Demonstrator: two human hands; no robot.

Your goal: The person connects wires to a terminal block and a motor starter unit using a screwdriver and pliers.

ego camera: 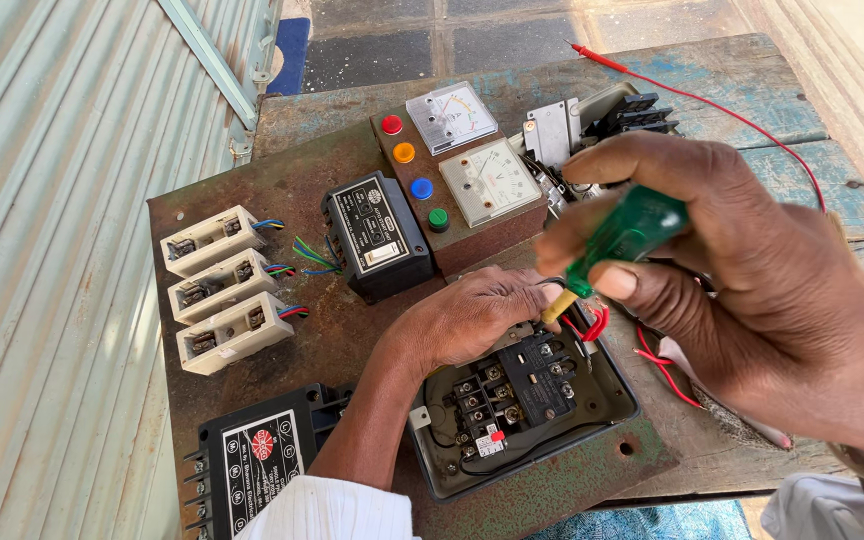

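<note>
Both hands work the open switch box [612,400]: right hand [742,290] pinches a green screwdriver [620,240] upright, while left hand [472,318], fingers curled closed, steadies the wiring for it.

green screwdriver handle [630,232]; rusty brown panel [282,195]; red wire [742,120]

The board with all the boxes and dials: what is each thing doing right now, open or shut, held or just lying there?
Grey contactor box: lid off, black contactor showing.
Green-handled screwdriver: held in right hand, tip down at the box's top edge.
Left hand: resting on the box's top edge.
Two meters: lying face up.
Three white fuse holders: in a row, wired.
Red wire: loose across the table.
</note>
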